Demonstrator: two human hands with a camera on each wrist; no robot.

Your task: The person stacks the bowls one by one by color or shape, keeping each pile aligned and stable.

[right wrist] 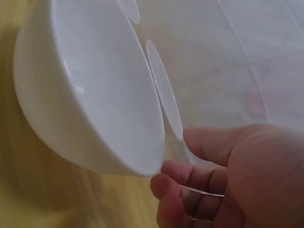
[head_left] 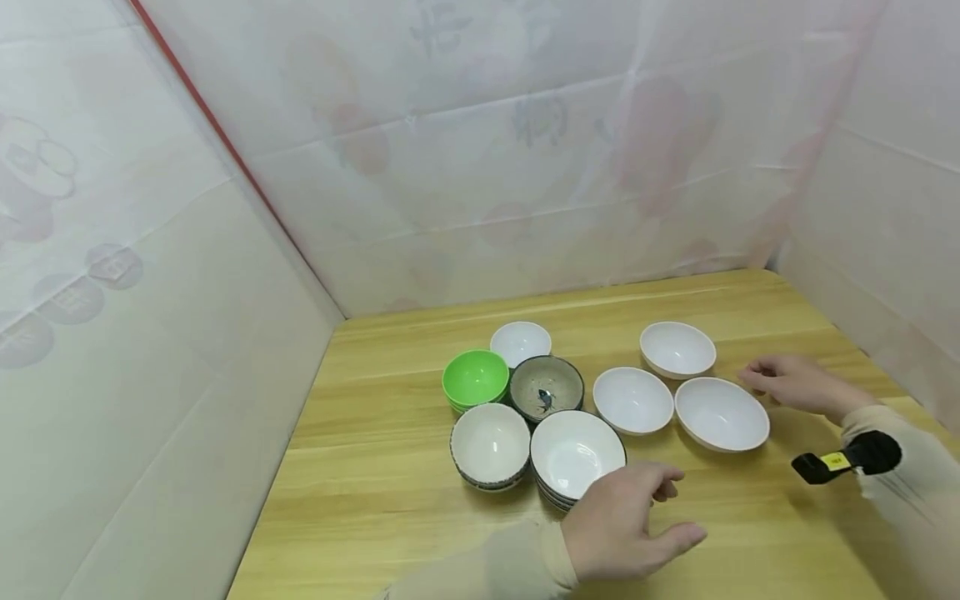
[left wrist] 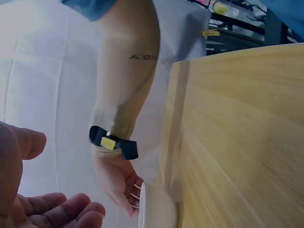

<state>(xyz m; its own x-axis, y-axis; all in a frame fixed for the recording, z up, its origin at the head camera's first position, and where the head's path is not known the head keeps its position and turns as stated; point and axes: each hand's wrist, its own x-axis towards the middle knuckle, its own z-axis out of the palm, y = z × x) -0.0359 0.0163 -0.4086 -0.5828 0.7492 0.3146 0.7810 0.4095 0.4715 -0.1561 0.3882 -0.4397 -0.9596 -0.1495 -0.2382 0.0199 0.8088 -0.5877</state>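
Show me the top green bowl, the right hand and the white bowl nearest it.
Top green bowl [head_left: 476, 377], head view: inside.
Right hand [head_left: 798, 386], head view: its back.
White bowl [right wrist: 109, 88], right wrist view: inside.

Passage is offered along the left of the table [head_left: 360, 492]; from the right, the rightmost bowl [head_left: 722, 414] is obstructed by the right hand [head_left: 801, 384] and the front-right stack [head_left: 574, 452] by the left hand [head_left: 622, 525].

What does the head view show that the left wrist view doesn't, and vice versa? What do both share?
Only head: the green bowls and the bowl with a dark design inside. Only left wrist: blue cloth and clutter beyond the tabletop. Both: the left hand, the right hand with its black wrist strap, a white bowl beside it, and the tabletop.
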